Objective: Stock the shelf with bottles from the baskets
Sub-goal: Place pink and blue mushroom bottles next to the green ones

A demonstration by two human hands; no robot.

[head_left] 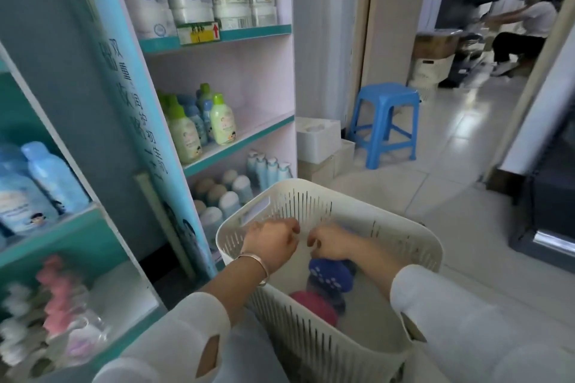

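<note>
Your shelf (pixel 249 132) is part stocked, bottles (pixel 329 272) lie in the basket (pixel 311 345), and your left grip (pixel 270 242) and right grip (pixel 329 242) curl inside, holding what I cannot tell

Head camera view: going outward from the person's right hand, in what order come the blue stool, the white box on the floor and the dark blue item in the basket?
1. Dark blue item, just below the right hand, inside the basket.
2. White box, past the basket's far rim.
3. Blue stool, right of the box and farther back.
</note>
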